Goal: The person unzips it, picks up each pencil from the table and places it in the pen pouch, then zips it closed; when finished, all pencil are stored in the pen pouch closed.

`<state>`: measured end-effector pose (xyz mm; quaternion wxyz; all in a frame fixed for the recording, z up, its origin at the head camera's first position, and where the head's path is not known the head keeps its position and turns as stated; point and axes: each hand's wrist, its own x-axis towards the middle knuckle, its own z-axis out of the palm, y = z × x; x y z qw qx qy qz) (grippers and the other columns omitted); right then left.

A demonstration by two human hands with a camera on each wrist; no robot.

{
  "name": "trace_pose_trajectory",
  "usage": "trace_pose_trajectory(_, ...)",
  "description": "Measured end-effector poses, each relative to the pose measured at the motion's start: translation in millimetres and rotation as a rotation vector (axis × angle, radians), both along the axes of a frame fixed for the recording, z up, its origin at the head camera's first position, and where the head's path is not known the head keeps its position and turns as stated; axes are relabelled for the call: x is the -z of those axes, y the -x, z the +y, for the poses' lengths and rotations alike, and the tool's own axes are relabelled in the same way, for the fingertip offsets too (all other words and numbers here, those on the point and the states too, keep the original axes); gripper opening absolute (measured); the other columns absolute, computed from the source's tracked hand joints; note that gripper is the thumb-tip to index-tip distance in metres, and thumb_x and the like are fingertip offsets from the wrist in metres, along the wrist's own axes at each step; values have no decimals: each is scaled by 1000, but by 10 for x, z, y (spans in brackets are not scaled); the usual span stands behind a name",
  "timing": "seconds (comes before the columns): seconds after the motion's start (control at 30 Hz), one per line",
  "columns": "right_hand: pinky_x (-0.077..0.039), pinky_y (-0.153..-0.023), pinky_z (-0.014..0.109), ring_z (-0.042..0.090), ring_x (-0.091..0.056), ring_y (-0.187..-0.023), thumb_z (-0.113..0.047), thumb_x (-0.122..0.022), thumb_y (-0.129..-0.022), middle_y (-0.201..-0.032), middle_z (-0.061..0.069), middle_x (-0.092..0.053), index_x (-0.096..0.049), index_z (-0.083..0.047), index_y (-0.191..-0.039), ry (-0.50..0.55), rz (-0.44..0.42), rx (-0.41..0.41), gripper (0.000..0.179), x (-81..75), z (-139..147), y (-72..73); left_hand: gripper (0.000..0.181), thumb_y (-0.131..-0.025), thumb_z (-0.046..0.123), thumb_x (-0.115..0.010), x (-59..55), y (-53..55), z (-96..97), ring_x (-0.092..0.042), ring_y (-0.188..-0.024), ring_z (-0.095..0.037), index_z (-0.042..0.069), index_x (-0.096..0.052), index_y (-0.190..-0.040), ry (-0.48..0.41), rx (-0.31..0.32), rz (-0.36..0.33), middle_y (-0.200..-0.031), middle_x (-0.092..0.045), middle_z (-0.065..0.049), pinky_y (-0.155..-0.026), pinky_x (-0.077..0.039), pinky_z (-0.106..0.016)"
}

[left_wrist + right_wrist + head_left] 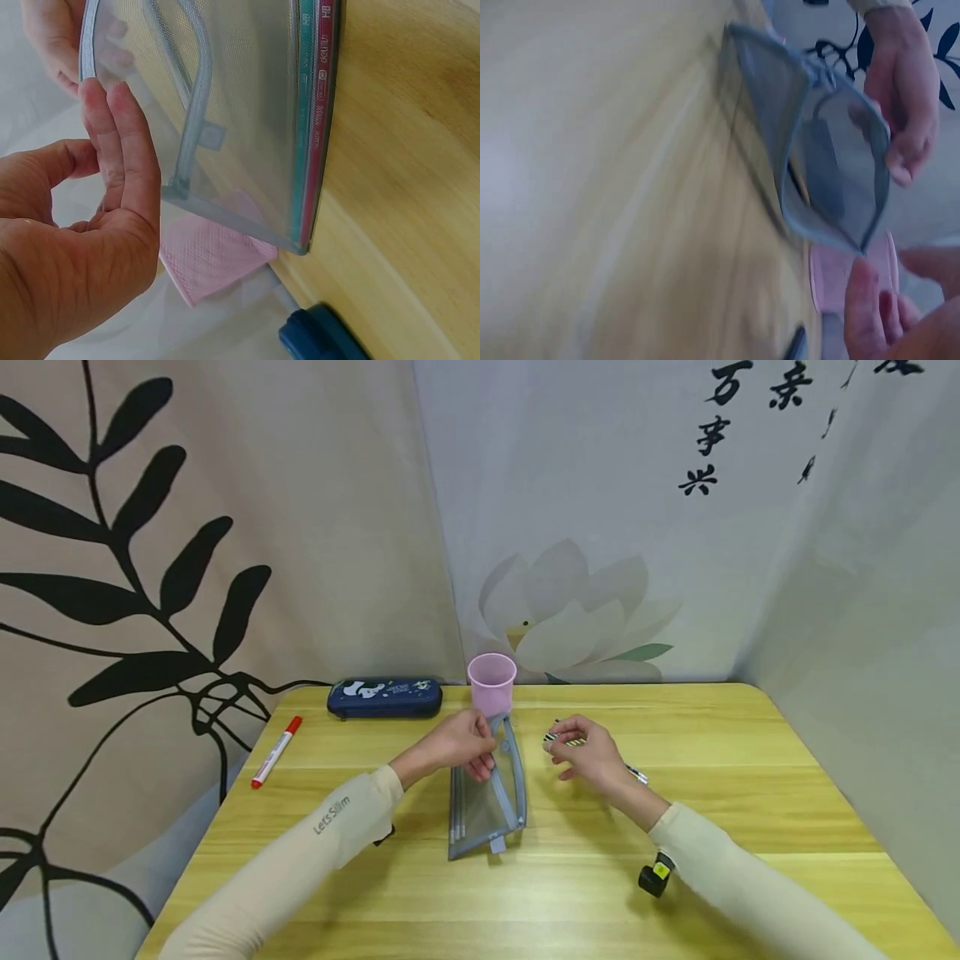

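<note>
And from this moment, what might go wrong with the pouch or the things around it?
The mesh pouch gapes open, so the pencils inside could slide out if it tips. The left hand appears to hold it only by the edge, so it might slip. Slim striped items beneath the right hand could roll if brushed.

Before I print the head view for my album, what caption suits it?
Left hand holding a gray mesh pouch by its open rim, right hand nearby, pink cup behind.

Grey pouch (474,810), pink cup (492,689), navy case (385,700), red-and-white marker (276,754)
</note>
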<state>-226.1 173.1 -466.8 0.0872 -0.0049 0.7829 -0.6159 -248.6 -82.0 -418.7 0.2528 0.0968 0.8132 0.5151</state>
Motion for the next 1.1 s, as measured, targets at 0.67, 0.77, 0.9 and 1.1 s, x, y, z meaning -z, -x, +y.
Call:
trace_pose_trajectory(0.67,-62,-83,51,33,-69,-99,-10,-72,-97,-118,21,-71,-69,-2,-126,-651,350,-123,30,156,787,347,7,-99,-1,-55,-8,-61,-148,-71,-55,-18,-1,-50,-103,-6,3,3,-72,-70,-14,-65,-70,-47)
trace_pose_trajectory(0.77,-61,-82,49,31,-69,-98,-14,-71,-99,-115,19,-72,-69,-3,-126,-669,304,-132,29,163,882,396,8,-98,-1,-55,5,-51,-148,-71,-55,-18,-1,-50,-104,-5,12,-4,-72,-70,-14,-65,-70,-46)
trace_pose_trajectory(0.9,-61,-84,51,34,-70,-101,-13,-66,-102,-110,17,-73,-69,-2,-126,-694,267,-162,26,185,973,464,10,-96,-1,-55,19,-41,-147,-71,-54,-18,-3,-50,-105,-7,27,-6,-70,-70,-13,-60,-70,-41)
trace_pose_trajectory(1.1,-62,-87,53,35,-70,-103,-10,-62,-104,-111,19,-74,-71,-3,-123,-708,245,-214,22,217,1025,554,10,-96,-1,-55,-24,-46,-155,-71,-54,-18,-2,-50,-105,8,45,10,-70,-69,-12,-61,-70,-43)
